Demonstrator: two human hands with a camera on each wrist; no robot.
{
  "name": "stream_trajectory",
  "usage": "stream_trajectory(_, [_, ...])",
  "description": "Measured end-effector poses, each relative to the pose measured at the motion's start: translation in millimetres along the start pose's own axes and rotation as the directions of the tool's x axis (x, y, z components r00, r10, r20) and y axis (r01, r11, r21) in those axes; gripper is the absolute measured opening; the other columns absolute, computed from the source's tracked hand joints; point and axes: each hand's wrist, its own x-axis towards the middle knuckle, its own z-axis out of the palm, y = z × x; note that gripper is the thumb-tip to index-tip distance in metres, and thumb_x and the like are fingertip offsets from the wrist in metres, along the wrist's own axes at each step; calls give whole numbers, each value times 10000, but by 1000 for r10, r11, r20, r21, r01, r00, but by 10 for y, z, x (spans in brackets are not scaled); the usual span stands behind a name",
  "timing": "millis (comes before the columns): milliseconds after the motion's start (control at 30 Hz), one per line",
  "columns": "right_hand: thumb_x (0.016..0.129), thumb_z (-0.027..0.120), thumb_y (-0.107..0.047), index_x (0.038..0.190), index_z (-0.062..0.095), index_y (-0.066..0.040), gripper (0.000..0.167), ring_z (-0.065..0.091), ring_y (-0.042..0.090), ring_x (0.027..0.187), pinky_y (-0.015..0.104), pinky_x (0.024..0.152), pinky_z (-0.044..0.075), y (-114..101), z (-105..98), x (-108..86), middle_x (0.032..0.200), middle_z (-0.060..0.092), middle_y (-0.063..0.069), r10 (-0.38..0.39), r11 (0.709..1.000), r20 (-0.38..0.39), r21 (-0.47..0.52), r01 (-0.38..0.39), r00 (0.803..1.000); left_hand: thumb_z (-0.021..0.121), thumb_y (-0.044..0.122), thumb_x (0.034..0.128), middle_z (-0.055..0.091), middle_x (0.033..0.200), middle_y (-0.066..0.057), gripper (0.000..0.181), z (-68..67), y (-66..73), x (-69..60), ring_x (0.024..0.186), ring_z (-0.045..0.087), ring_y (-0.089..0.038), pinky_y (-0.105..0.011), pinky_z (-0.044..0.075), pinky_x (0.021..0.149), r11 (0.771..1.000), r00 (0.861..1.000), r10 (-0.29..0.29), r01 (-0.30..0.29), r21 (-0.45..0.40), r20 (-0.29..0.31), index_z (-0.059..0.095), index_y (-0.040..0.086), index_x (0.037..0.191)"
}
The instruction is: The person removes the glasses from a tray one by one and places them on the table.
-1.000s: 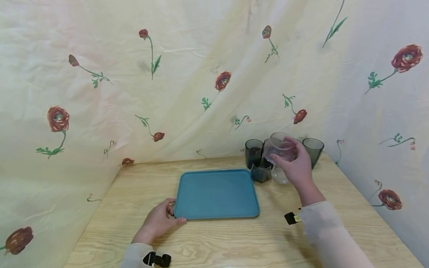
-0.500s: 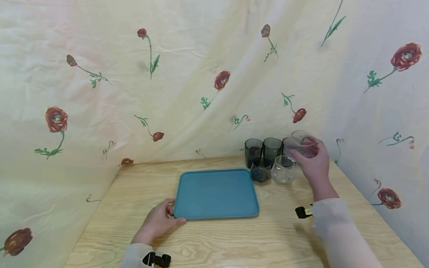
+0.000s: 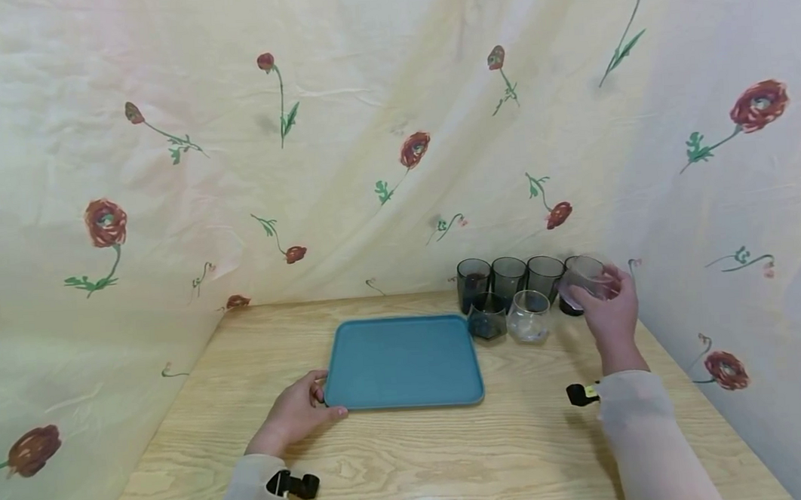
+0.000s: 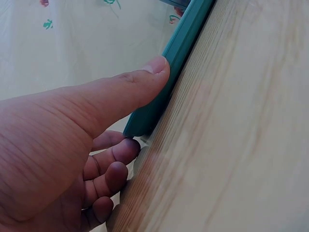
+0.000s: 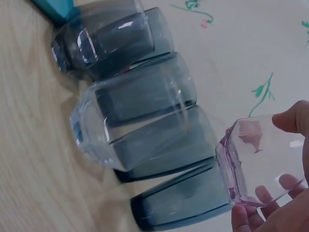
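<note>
At the front left corner of the blue tray (image 3: 403, 363), my left hand (image 3: 295, 415) grips the edge. In the left wrist view the thumb lies along the tray's front side (image 4: 186, 36) and the fingers curl by its corner. My right hand (image 3: 613, 310) holds a clear, pink-tinted faceted glass (image 5: 246, 162) between thumb and fingers, raised above the table at the right end of the glasses. The held glass partly covers a grey tumbler (image 5: 186, 198) behind it. A clear faceted glass (image 3: 528, 325) and a dark faceted glass (image 3: 487, 322) stand in the front row.
Several grey tumblers (image 3: 508, 276) stand in a row along the back of the wooden table (image 3: 411, 453). The dark faceted glass is close by the tray's back right corner. A flowered cloth (image 3: 342, 170) hangs behind and at both sides.
My right hand has moved right and slightly down with the pink-tinted glass, uncovering the clear glass and grey tumblers. The left hand and tray have stayed in place.
</note>
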Motion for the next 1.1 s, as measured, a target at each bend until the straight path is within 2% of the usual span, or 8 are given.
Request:
stream_trajectory(233, [894,846,-243,1592,353,-180,858,398,204,1301,337,1046,409,242,-17,96,1443,391,27,92,993,8,-75,-91,996,920,502,773,574,919,-6,929,11,-25,19,718,526,-165,-364,450,719,1000,1000,2,-2,5,-4,512,140,1526])
stream_trajectory(400, [873,866,-244,1577,349,-129,881,412,227,1283,342,1013,413,383,-23,120,1428,410,60,74,991,10,-115,-73,997,919,499,776,568,918,-10,923,15,-26,24,716,520,-166,-371,449,715,1000,1000,5,-5,-3,-4,516,137,1523])
stream_trajectory(433, [877,860,-237,1580,342,-112,882,416,244,1297,358,1036,417,402,-30,124,1452,413,86,73,989,20,-129,-70,997,918,499,776,565,918,-12,921,17,-26,23,717,517,-167,-371,447,715,1000,1000,5,-5,-5,-3,516,136,1521])
stream_trajectory(633, [911,833,-253,1607,272,-26,923,472,274,1261,340,985,456,528,-76,125,1498,421,190,64,976,142,-217,-32,988,917,502,776,567,922,-14,923,8,-13,11,719,520,-168,-369,448,712,1000,1000,3,-3,-5,-1,516,133,1521])
stream_trajectory(767, [907,833,-259,1616,228,6,968,453,319,1290,384,1005,458,607,-79,133,1509,397,235,72,973,198,-231,-25,978,916,501,776,570,926,-13,926,9,-9,13,722,523,-166,-364,449,715,1000,1000,5,-5,-3,-2,513,135,1524])
stream_trajectory(933, [887,858,-269,1621,219,-12,1007,474,270,1230,289,924,493,661,-82,139,1493,402,211,103,976,221,-210,-56,970,918,483,782,563,923,-20,919,16,-5,11,721,512,-171,-375,442,712,1000,1000,7,-7,-19,-3,513,123,1525])
stream_trajectory(1100, [913,818,-225,1632,196,-31,970,432,272,1287,239,904,485,705,-86,134,1529,369,203,125,977,246,-198,-77,961,918,476,790,560,924,-15,898,24,1,9,719,515,-167,-375,443,717,1000,1000,2,-2,-13,-12,522,128,1517])
